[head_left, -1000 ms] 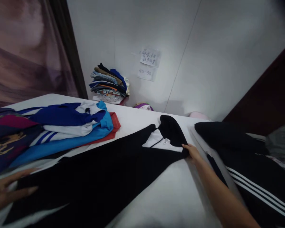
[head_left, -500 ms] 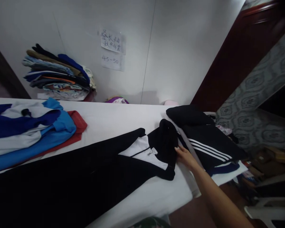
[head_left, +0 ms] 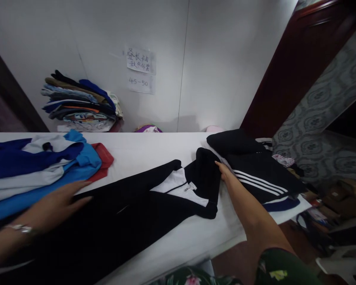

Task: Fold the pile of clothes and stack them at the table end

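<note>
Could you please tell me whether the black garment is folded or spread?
Spread: the garment lies stretched along the table, its hood at the right hand.

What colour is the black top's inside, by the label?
That inside part is white with a dark line, shown best in the head view.

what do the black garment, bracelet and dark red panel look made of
Garment: matt fabric, perhaps a thick knit, with soft rounded folds and no shine. Bracelet: probably polished metal, since it glints, though blur leaves it open. Panel: perhaps varnished wood; glossy streaks show near its top.
</note>
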Demonstrator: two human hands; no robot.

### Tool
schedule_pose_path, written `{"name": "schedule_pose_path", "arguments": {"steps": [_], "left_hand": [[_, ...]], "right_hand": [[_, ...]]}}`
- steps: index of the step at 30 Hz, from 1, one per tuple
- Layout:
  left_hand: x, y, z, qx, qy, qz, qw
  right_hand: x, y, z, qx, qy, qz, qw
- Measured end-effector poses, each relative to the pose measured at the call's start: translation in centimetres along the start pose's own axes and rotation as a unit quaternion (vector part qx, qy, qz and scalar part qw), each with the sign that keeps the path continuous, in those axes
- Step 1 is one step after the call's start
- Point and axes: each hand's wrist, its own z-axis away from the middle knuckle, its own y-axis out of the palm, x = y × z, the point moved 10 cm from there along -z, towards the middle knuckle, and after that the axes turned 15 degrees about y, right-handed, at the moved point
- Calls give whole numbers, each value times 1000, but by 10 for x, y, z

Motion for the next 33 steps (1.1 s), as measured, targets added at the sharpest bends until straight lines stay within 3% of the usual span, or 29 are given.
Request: {"name": "schedule_pose_path", "arguments": {"steps": [4,7,9,13,15,18,20,22,24,25,27,29,31,33], "left_hand": [[-61,74,-27,77,134,-10,988],[-79,118,-22,147,132,-15,980],[-81,133,-17,172,126,-19,977],[-78,133,-16,166,130,-3,978],[-81,125,-17,148,121,27,981],[-97,97,-20,51,98,134,985],[-101,84,-18,-24,34,271,962],[-101,90,-12,-51,-58,426,901],[-103,105,-4,-47,-132,541,829],[-104,112,-1,-42,-158,586,794],[-105,123,5,-41,-200,654,729],[-112,130,9,-31,-222,703,675],[-118,126,10,-40,-220,695,683],[-123,112,7,-73,-204,658,721]], "right_hand": [[16,6,26,26,-85,-29,996],[30,2,53,45,-146,-83,985],[39,-6,71,40,-182,-140,972],[46,-3,103,44,-212,-207,954],[44,18,125,67,-243,-194,948],[31,72,173,118,-331,-79,933],[6,131,212,210,-387,108,892],[-44,185,250,320,-422,336,779],[-94,209,270,362,-437,499,655],[-109,212,272,353,-445,543,619],[-123,210,269,308,-460,581,597],[-128,204,265,272,-474,584,600],[-130,199,263,253,-486,579,604],[-130,197,267,242,-500,573,602]]}}
